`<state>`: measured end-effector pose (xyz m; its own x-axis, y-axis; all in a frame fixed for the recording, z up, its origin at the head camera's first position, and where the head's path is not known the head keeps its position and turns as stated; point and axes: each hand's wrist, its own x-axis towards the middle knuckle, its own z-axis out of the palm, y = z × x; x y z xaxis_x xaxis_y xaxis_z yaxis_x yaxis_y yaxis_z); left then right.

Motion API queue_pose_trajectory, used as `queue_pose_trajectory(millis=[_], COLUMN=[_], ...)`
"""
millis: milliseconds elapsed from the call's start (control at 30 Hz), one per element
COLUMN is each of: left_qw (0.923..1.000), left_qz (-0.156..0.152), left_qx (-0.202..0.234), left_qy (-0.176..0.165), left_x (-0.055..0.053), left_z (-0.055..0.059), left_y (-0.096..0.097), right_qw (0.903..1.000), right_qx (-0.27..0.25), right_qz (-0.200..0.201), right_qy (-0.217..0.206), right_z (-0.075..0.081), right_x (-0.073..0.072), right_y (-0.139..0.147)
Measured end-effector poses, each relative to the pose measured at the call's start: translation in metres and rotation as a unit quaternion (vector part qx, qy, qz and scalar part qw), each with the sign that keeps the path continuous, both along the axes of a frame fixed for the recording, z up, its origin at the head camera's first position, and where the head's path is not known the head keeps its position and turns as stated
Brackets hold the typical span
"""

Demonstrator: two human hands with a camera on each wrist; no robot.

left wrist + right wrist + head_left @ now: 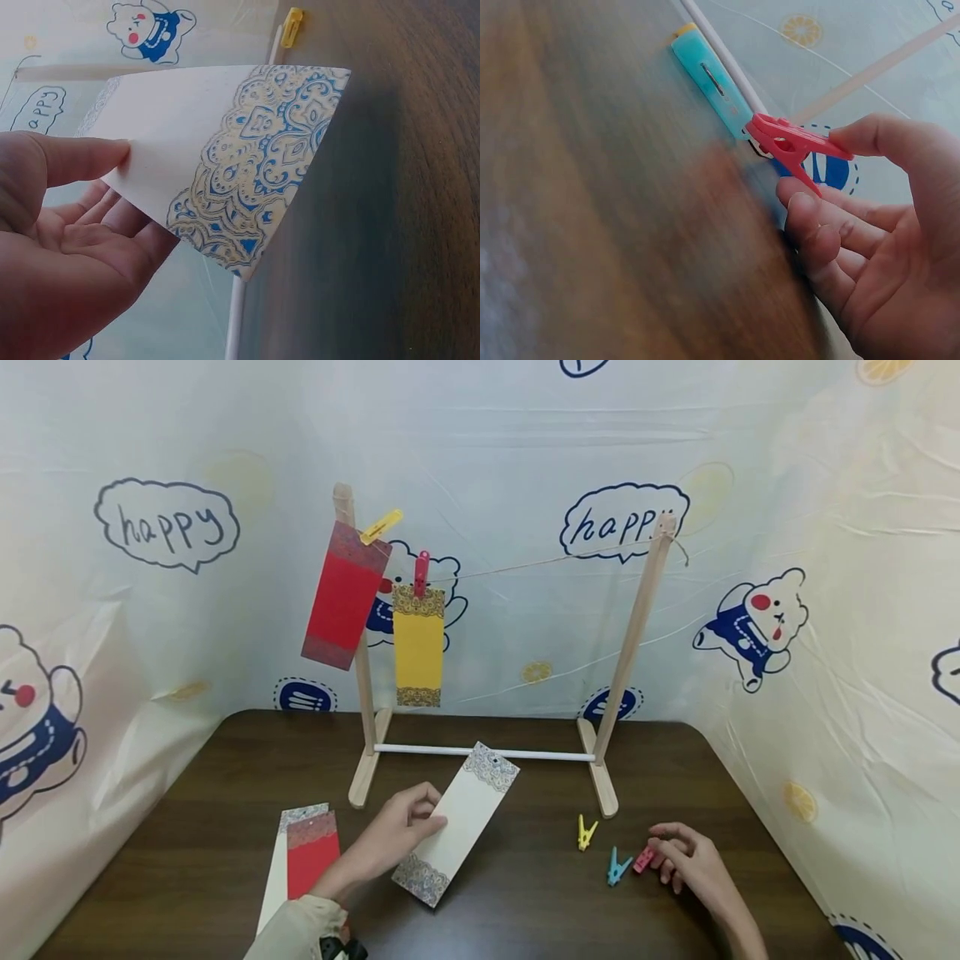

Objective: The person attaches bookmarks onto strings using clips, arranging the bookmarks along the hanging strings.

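At far left I note a loose white card (278,878) partly under a flat red card (313,860) on the table (172,893), with a hanging red card (341,602) clipped at the left end of the stand (633,635). Next I log the left hand (397,831), thumb and fingers clamped on the left edge of a patterned white card (465,827), which is tilted in front of the stand. Further right I record a yellow clip (585,835) and a blue clip (617,868) lying apart, then a pink clip (642,858) just beside, its handles pinched between thumb and fingers of the right hand (693,864).
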<state>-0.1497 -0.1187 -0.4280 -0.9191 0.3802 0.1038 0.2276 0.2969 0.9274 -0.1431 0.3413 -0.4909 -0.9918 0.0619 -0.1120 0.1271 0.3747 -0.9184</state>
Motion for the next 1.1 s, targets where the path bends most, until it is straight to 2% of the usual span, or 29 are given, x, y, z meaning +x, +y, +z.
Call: queue_pose_trajectory(millis=[167,333,567,667,733,833,933,1100], left_qw=[0.9999,0.9993,0.9975,0.9972,0.9968,0.9955,0.9936,0.9925], left_qz=[0.014,0.030,0.055,0.063,0.069,0.084,0.101,0.108], left_qx=[0.008,0.020,0.042,0.038,0.037,0.037,0.044,0.053], left_qy=[0.005,0.002,0.012,0.016,0.019,0.025,0.026,0.024], left_x=[-0.001,0.000,0.000,-0.002,-0.003,-0.004,-0.005,-0.009], left_z=[0.001,0.001,0.002,0.003,0.003,0.004,0.006,0.014], left_y=[-0.001,-0.001,0.001,0.002,0.003,0.002,0.002,0.004], right_qw=[0.9999,0.9996,0.9984,0.9971,0.9941,0.9829,0.9690,0.9588], right_qx=[-0.004,-0.011,-0.005,0.028,0.067,0.140,0.189,0.193], right_qz=[-0.009,-0.005,-0.013,-0.018,-0.019,-0.013,-0.002,0.027], right_qy=[0.000,0.026,0.054,0.068,0.083,0.118,0.158,0.206], right_z=[-0.002,-0.003,0.006,0.016,0.025,0.041,0.059,0.087], right_x=[-0.003,-0.002,0.000,-0.002,-0.005,-0.009,-0.012,-0.013], right_y=[-0.001,0.000,0.003,0.003,0.002,-0.001,-0.007,-0.017])
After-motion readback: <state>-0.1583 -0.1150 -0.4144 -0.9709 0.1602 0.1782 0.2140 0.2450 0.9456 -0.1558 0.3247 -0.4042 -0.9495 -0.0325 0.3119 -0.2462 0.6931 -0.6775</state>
